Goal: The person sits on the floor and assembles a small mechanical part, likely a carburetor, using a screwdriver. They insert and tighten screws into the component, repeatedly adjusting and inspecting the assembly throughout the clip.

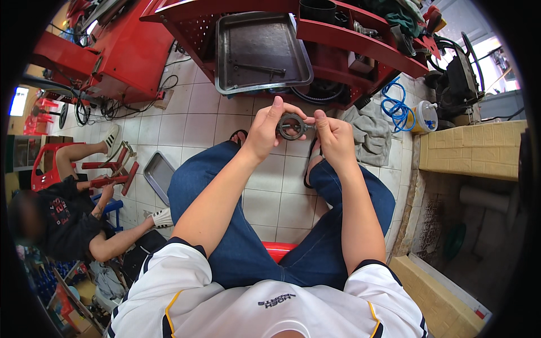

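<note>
Head view: ring (289,137) raised between both hands, over floor tiles (264,172)
Left hand (264,128): gripping ring's left side
Right hand (337,138): closed at ring's right side
Cloth (367,135): floor, right
Tray (253,45): beyond, by red cart (332,34)

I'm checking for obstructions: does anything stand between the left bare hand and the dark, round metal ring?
Nothing visible does. The left bare hand touches the dark, round metal ring at its left side; the right bare hand is at its right.
</note>
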Action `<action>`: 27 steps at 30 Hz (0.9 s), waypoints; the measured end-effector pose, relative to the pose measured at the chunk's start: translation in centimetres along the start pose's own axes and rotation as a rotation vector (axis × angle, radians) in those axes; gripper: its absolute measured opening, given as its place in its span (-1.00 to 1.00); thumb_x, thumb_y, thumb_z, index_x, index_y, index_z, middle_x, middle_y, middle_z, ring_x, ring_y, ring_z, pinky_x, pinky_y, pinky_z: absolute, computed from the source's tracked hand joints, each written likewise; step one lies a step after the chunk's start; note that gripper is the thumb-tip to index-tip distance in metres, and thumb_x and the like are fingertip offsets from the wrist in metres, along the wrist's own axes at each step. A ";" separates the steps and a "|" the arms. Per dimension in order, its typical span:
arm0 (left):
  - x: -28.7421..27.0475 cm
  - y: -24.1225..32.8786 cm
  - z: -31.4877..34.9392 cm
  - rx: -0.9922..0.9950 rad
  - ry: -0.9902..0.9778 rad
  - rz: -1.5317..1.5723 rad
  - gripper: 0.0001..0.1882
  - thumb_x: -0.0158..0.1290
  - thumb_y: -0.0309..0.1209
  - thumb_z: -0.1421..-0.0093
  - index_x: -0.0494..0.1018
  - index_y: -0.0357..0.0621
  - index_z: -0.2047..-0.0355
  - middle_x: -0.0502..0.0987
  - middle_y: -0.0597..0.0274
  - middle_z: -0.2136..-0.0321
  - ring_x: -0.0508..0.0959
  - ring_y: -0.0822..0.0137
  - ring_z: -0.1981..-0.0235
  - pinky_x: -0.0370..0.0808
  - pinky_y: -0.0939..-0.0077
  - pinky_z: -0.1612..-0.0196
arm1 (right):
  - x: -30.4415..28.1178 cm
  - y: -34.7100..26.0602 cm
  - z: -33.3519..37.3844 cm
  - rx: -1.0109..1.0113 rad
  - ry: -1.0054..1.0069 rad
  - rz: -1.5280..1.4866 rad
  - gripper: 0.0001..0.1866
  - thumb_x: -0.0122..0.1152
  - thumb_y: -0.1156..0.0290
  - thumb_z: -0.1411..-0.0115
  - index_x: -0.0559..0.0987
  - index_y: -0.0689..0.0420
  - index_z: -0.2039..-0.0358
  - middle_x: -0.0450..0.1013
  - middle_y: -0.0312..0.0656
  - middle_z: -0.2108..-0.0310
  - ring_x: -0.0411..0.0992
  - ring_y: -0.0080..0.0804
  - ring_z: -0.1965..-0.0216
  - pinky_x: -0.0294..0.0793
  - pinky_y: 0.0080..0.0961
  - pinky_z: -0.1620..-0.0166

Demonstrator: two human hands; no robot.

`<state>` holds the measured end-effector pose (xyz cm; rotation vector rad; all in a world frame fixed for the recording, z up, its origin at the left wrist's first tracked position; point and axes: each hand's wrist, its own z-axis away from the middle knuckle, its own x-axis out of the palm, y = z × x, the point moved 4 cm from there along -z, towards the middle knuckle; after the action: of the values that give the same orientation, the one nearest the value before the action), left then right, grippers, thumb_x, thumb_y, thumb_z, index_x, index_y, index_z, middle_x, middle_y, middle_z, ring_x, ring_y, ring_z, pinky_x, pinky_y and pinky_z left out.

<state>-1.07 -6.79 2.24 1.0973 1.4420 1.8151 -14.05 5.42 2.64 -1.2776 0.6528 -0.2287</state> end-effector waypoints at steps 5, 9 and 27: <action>0.2 0.0 -0.2 0.000 0.004 0.028 -0.18 -0.50 0.24 -0.45 0.54 -0.21 0.15 0.63 0.28 0.46 0.69 0.48 0.43 0.15 0.83 0.68 | -0.3 0.1 -0.2 -0.152 0.122 -0.150 -0.52 0.14 0.04 -0.40 0.57 0.24 0.44 0.48 -0.30 0.55 0.34 -0.68 0.50 0.31 -0.60 0.41; -0.2 -0.3 -0.3 0.021 0.018 -0.002 -0.18 -0.51 0.24 -0.45 0.54 -0.22 0.15 0.64 0.26 0.45 0.69 0.48 0.43 0.16 0.83 0.69 | 0.5 -0.8 -0.1 -0.147 0.066 -0.229 -0.56 0.22 0.09 -0.37 0.57 0.24 0.47 0.48 -0.31 0.56 0.37 -0.66 0.51 0.33 -0.64 0.41; -0.6 0.0 -0.3 -0.005 0.007 0.004 -0.09 -0.56 0.34 -0.39 0.54 -0.21 0.13 0.69 0.23 0.28 0.70 0.46 0.33 0.22 0.82 0.63 | -0.6 -0.8 -0.2 -0.049 -0.145 -0.239 -0.71 0.19 0.24 -0.39 0.62 0.26 0.17 0.53 -0.32 0.44 0.44 -0.65 0.41 0.46 -0.62 0.33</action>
<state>-1.02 -7.39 2.05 1.0933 1.4395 1.8254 -14.49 5.32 3.56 -1.4055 0.3836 -0.3149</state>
